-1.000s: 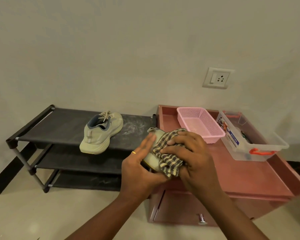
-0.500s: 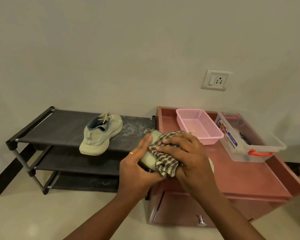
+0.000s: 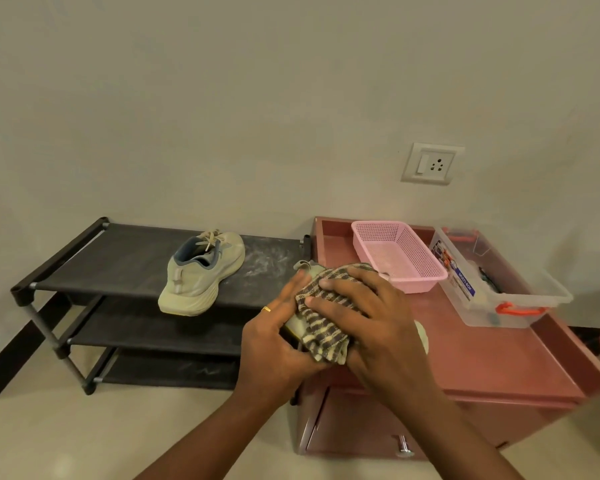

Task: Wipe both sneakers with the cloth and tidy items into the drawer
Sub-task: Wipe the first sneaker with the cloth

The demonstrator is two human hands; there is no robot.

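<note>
I'm rubbing firmly, left hand (image 3: 274,344) gripping the sneaker (image 3: 422,336) over the cabinet's (image 3: 492,362) front-left corner, right hand (image 3: 371,323) clutching the cloth (image 3: 321,329).

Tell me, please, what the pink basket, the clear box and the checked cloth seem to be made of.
The pink basket looks like matt moulded plastic, its walls a grid of small holes. The clear box seems glossy transparent plastic, since its contents show through. The checked cloth is probably soft woven cotton: it bunches and folds under the right hand.
</note>
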